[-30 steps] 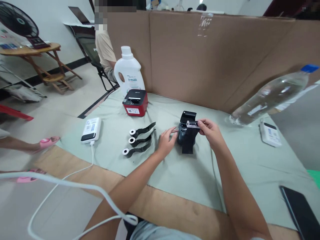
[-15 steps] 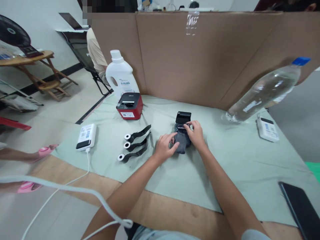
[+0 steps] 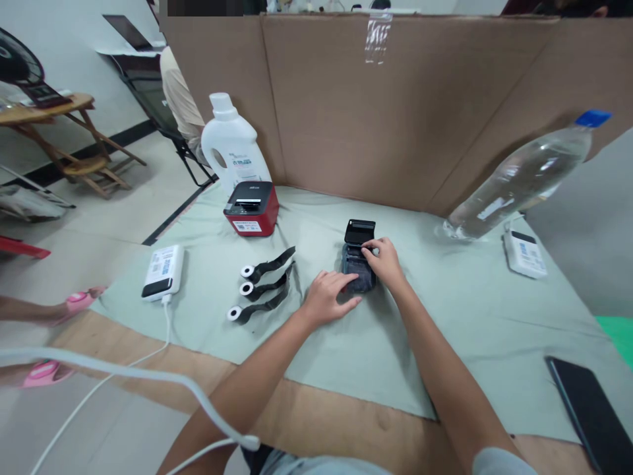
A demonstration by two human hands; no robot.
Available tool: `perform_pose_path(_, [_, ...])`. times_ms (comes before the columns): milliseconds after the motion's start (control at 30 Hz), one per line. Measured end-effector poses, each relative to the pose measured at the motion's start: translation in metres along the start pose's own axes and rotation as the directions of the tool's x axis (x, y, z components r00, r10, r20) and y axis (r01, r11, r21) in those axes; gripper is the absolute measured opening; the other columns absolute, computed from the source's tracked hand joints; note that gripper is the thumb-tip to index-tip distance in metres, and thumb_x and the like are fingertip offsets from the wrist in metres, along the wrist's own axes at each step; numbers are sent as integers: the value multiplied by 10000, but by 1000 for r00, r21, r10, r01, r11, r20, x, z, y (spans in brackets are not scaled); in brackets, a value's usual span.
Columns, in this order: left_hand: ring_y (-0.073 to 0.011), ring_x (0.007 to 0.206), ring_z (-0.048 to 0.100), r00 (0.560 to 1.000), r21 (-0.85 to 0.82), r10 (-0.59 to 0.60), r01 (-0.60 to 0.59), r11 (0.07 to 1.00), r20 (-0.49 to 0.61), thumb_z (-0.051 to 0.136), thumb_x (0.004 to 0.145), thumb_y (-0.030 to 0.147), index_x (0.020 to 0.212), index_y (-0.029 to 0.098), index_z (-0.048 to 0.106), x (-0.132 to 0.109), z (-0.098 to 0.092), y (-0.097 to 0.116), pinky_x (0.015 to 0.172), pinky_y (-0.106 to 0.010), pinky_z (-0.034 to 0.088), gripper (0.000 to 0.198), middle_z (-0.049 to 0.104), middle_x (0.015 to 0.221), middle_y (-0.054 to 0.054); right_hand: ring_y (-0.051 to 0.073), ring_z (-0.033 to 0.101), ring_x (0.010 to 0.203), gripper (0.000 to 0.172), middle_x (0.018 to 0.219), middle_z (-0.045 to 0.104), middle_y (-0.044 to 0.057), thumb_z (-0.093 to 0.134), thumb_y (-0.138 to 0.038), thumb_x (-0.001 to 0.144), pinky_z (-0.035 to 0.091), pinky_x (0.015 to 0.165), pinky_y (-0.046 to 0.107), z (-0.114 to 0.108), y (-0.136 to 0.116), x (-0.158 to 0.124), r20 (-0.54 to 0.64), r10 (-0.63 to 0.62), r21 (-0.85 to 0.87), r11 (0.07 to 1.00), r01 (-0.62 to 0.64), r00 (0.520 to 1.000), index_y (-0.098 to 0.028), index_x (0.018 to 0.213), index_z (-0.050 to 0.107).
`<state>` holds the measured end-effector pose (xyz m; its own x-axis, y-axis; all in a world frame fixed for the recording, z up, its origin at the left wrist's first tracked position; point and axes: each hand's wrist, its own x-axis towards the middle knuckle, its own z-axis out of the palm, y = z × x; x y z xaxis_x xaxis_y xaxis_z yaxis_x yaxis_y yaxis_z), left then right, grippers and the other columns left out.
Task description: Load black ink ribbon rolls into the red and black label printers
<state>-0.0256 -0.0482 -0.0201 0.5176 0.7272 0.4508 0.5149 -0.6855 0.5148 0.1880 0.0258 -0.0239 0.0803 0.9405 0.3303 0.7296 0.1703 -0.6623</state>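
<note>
A small dark device lies on the pale green cloth with its black lid tilted up at the far end. My left hand rests at its near left side, fingers apart, the fingertips at the device's lower part. At the device's upper right, my right hand has thumb and fingertips pressed together by the opening under the lid; what they pinch, if anything, is too small to make out. Left of my hands lie three small white rolls with black strips trailing from them.
A red and black box-shaped device stands before a white jug. A cabled white power bank is left. On the right are a leaning water bottle, another white block and a phone. Cardboard closes the back.
The dark flap or strip that lay over the device's near part no longer shows there. My left hand has opened slightly and moved down a little; my right hand stays by the opening.
</note>
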Motion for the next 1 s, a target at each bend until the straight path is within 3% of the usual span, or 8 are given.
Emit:
perform_pose_path(133, [-215,886,664,1000,51,14,-15,999,25,619,933,322,1275,200,651,0,3,-3,800,-362,421,364,747,945,-54,241,580,879,226,947,613,90,587,-336,822,474,914,420,-5,-1,2,-19,39,33,999,-38,999,-198,938,724])
perform_pose_path(300, [-189,863,661,1000,67,28,-28,997,4,562,971,202,1220,221,693,1,6,-6,761,-343,414,282,750,926,-44,226,599,922,585,1277,618,166,568,-467,855,492,815,377,-8,-7,21,-35,156,289,947,-139,987,-159,1351,517])
perform_pose_path(400, [-177,836,659,999,76,33,-33,997,-5,556,988,221,1205,234,705,1,7,-8,746,-330,410,263,744,891,-42,224,600,939,461,1191,649,131,512,-490,890,483,812,364,-14,-14,24,25,123,343,931,-125,992,-183,1224,600])
perform_pose_path(500, [-171,810,650,999,84,42,-40,996,-24,548,997,232,1188,236,716,1,8,-9,731,-321,405,254,734,852,-35,221,585,963,296,1105,629,94,554,-449,874,479,775,337,-26,-18,11,95,-9,306,952,-21,995,-207,1002,667])
perform_pose_path(667, [-172,793,634,997,95,64,-60,994,-38,530,1006,239,1177,230,722,2,9,-10,715,-327,395,257,730,836,-33,233,577,1055,201,1175,548,109,606,-307,822,505,752,324,-41,-16,-10,278,-102,210,977,44,955,-209,976,690])
perform_pose_path(833, [-173,780,630,996,96,77,-72,993,-50,507,1015,247,1180,219,720,2,9,-10,707,-331,392,270,728,831,-37,247,588,1072,381,1180,562,103,675,-252,799,500,944,404,-37,-16,9,371,7,39,999,-24,929,-233,1179,679])
perform_pose_path(1000, [-174,769,625,997,98,68,-64,993,-40,496,1016,249,1167,233,729,2,10,-10,688,-336,383,278,719,800,-34,246,634,915,447,1108,604,112,760,-275,771,497,922,403,-28,-15,30,469,184,-158,980,-122,864,-236,1212,692])
